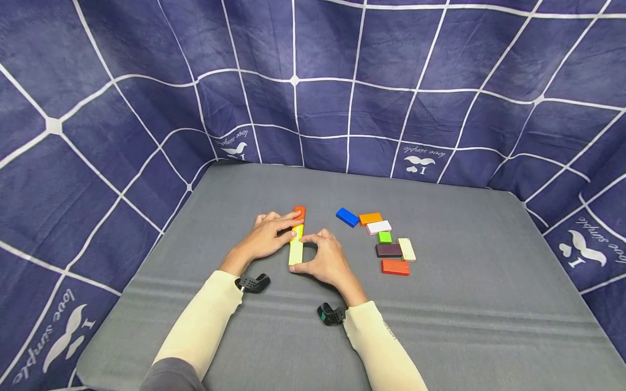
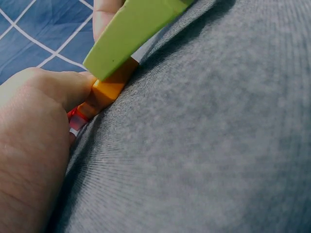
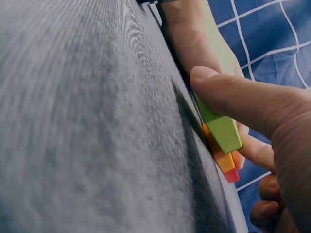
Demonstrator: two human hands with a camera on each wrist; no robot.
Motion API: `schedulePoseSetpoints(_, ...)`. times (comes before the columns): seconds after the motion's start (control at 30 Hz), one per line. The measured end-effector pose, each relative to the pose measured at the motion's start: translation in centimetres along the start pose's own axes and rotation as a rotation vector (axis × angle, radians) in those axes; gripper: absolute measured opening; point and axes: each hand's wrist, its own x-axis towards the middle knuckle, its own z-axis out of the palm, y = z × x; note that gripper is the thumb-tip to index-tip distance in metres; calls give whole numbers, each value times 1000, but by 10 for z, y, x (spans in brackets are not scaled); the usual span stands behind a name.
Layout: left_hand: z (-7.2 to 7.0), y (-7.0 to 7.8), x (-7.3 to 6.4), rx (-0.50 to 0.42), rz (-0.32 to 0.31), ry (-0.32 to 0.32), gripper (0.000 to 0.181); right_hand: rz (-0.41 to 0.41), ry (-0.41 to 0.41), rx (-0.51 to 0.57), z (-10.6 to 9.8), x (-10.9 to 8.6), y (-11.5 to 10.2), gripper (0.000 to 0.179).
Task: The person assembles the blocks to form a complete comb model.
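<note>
Three flat blocks form a straight line in the head view: an orange-red block [image 1: 300, 209] at the far end, a yellow block [image 1: 298, 230] in the middle and a yellow-green block [image 1: 295, 254] nearest me. Thumb and index finger of my right hand [image 1: 329, 259] pinch the yellow-green block by its ends. In the left wrist view this block [image 2: 133, 36] is tilted, partly overlapping the yellow block, which looks orange there. My left hand [image 1: 266, 236] lies left of the line, its straight fingers touching the orange-red block and its thumb the yellow one.
Right of the hands lie loose blocks: blue [image 1: 348, 217], orange [image 1: 370, 219], white [image 1: 379, 227], green [image 1: 385, 237], dark [image 1: 388, 250], cream [image 1: 407, 249] and red [image 1: 395, 267]. A grey cloth [image 1: 469, 304] covers the table. Blue gridded curtains [image 1: 323, 103] hang around it.
</note>
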Motion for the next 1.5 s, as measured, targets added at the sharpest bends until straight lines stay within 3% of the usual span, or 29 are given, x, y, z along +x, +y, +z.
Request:
schedulePoseSetpoints(0.83,-3,3,-1,-10,-12,-7,42,-21,31,-43,8,1,1,73)
schedulePoseSetpoints(1.5,0,2,-2,-3,-15,-7,41,-16,-5,19,7,-3,5,81)
